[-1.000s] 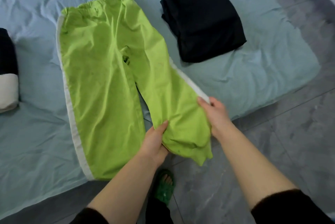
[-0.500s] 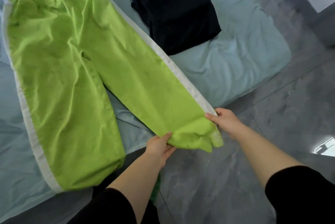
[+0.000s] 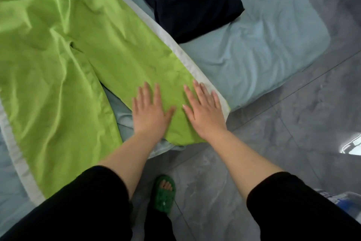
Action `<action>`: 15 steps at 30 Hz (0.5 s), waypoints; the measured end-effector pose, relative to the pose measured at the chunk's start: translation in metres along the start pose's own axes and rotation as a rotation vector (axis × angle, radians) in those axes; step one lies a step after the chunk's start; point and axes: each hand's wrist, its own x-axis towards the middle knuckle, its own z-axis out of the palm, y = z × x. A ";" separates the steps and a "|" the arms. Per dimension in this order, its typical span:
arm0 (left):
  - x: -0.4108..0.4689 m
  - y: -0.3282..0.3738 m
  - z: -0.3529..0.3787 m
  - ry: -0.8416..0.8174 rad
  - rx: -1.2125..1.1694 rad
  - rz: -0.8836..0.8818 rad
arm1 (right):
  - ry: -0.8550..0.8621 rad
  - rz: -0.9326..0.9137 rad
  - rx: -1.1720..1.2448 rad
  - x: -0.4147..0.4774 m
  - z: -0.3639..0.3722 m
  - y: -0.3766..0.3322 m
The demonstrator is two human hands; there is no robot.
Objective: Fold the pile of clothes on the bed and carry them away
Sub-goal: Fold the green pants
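Smoothing: our left hand (image 3: 149, 113) and right hand (image 3: 205, 111) press flat, fingers spread, on the trousers (image 3: 58, 65); next we likely fold leg over leg.

Bed (image 3: 293, 84): low, corner rounded, covered by a pale blue-grey sheet (image 3: 254, 55), creased all over.

On the sheet:
- green trousers (image 3: 58, 45), spread flat, pale stripe down each outer seam. Legs are splayed, with a wedge of sheet showing between them. Cuff of one leg lies at the bed's near edge.
- dark folded garment (image 3: 187, 0), further back, just beside the trousers' striped seam; cannot tell whether they touch.

Floor (image 3: 293, 133): grey marbled tiles, thin joints, borders the bed on the near and right sides. One green slipper (image 3: 164, 196), worn on a foot, stands on it near the bed's edge.
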 end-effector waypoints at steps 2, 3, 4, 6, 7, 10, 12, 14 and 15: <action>-0.019 0.012 0.036 -0.148 0.144 0.147 | -0.136 0.072 -0.125 -0.021 0.022 0.020; -0.028 0.016 0.047 -0.204 0.187 0.215 | -0.167 0.100 -0.170 -0.031 0.027 0.031; -0.035 0.018 0.051 -0.241 0.216 0.265 | -0.194 0.121 -0.190 -0.038 0.029 0.037; -0.039 0.012 0.044 -0.295 0.230 0.342 | -0.249 0.166 -0.199 -0.043 0.025 0.036; -0.038 0.008 0.034 -0.323 0.209 0.388 | -0.263 0.197 -0.201 -0.041 0.021 0.031; -0.041 -0.015 -0.002 -0.364 0.014 0.457 | -0.230 0.240 -0.171 -0.034 0.007 -0.005; -0.045 -0.043 -0.026 -0.291 -0.107 0.407 | -0.193 0.167 -0.114 -0.029 0.000 -0.045; -0.046 -0.079 -0.049 -0.203 -0.153 0.326 | -0.204 0.064 -0.062 -0.018 -0.003 -0.093; -0.045 -0.099 -0.059 -0.155 -0.166 0.276 | -0.209 0.015 -0.042 -0.011 -0.002 -0.118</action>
